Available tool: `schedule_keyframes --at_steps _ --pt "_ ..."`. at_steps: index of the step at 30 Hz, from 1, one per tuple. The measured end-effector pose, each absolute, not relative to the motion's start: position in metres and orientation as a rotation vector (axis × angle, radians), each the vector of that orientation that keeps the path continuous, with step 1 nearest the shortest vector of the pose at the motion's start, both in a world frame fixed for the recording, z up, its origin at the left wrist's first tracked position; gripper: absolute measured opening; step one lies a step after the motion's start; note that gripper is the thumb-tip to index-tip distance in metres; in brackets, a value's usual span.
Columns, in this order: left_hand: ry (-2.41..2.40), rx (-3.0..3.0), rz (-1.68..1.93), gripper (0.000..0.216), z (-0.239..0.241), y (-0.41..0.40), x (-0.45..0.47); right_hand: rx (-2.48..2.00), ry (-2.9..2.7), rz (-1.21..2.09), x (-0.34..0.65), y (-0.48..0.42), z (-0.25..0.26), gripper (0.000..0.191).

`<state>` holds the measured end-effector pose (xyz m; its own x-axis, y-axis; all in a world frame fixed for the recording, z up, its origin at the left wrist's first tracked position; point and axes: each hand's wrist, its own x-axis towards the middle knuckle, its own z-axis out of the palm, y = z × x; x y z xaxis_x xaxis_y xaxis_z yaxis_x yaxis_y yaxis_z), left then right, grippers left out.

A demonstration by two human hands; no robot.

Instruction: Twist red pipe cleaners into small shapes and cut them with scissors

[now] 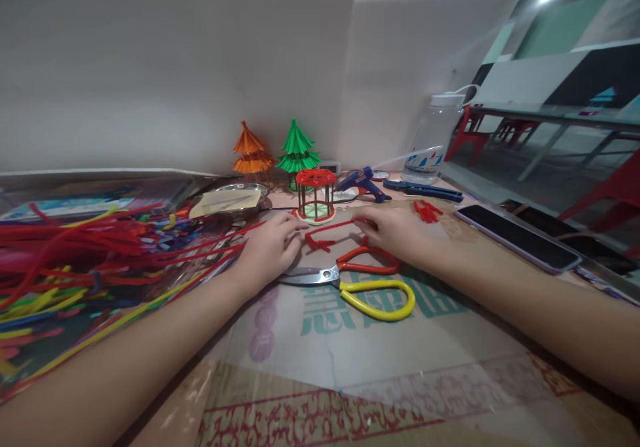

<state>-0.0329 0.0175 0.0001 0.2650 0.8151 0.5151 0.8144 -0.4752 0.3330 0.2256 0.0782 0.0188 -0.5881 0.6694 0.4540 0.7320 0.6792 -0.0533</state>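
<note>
My left hand [270, 247] and my right hand [395, 230] rest on the cardboard-covered table, fingers pinched on the two ends of a bent red pipe cleaner [327, 232] stretched between them. Just behind it stands a small red pavilion model [316, 195] on a round pale base. Scissors [350, 281] with one red and one yellow handle lie shut right in front of my hands, the blade under my left hand.
A heap of coloured pipe cleaners [75, 253] fills the left. At the back stand an orange paper tree [251, 148], a green paper tree [297, 148], a blue glue gun [363, 183] and a plastic jar [430, 141]. Red scraps [427, 211] and two phones [515, 237] lie right.
</note>
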Motion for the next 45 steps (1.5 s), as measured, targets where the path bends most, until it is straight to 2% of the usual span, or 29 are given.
schedule_keyframes --at_steps 5,10,14,16,22,25,33,40,43,45 --pt "1.466 2.418 1.202 0.036 0.01 0.006 -0.025 -1.002 -2.35 -0.323 0.226 0.069 0.028 0.032" --pt "1.427 1.819 1.18 0.056 0.015 0.003 -0.017 -0.911 -2.376 -0.414 0.227 0.068 0.034 0.033" --pt "1.429 1.721 1.02 0.039 0.024 0.004 -0.014 -0.901 -2.311 -0.404 0.229 0.07 0.038 0.032" --pt "1.408 1.755 0.932 0.031 0.027 0.005 -0.015 -0.874 -2.26 -0.266 0.226 0.067 0.041 0.027" --pt "1.353 1.743 0.96 0.026 0.023 0.004 -0.013 -0.774 -1.84 0.794 0.201 0.043 0.039 0.019" --pt "1.275 1.752 1.001 0.024 0.02 -0.002 -0.006 -0.813 -1.856 1.079 0.19 0.039 0.028 0.017" --pt "1.355 2.393 0.935 0.024 0.015 0.003 -0.008 -0.8 -1.813 1.178 0.189 0.047 0.011 0.02" --pt "1.426 2.994 0.491 0.021 0.015 0.017 -0.003 -0.816 -1.731 1.345 0.186 0.047 0.008 0.023" --pt "1.402 2.98 0.574 0.021 0.015 0.017 -0.002 -0.84 -1.711 1.339 0.186 0.047 0.009 0.022" --pt "1.414 2.821 0.762 0.019 0.015 0.014 -0.002 -0.838 -1.73 1.313 0.186 0.046 0.01 0.02"
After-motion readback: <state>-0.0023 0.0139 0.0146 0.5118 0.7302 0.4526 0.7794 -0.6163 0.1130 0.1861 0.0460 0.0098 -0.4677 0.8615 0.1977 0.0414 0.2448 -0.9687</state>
